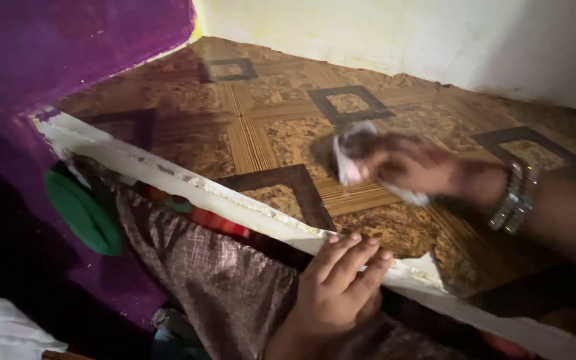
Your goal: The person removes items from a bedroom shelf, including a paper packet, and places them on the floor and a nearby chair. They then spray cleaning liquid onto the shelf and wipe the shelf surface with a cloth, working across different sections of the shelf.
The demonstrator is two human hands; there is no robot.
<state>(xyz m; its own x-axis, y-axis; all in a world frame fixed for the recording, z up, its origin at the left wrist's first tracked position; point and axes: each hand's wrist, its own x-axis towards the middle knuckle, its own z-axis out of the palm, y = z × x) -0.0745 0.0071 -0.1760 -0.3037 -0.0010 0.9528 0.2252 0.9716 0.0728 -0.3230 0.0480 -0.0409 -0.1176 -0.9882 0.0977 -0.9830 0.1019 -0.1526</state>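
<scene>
My right hand [405, 165], with several silver bangles [515, 195] on the wrist, is closed around a crumpled white cloth [349, 155] and presses it on the brown patterned shelf surface [268, 133]. The hand is blurred. My left hand [338, 283] rests with its fingers hooked over the chipped white front edge [188, 183] of the shelf, holding nothing else.
Below the shelf edge lie folded fabrics: a brown checked cloth [215, 273], a green piece [81, 213], something red [218, 223]. A purple painted wall [48, 47] stands at the left, a white wall [435, 40] at the back.
</scene>
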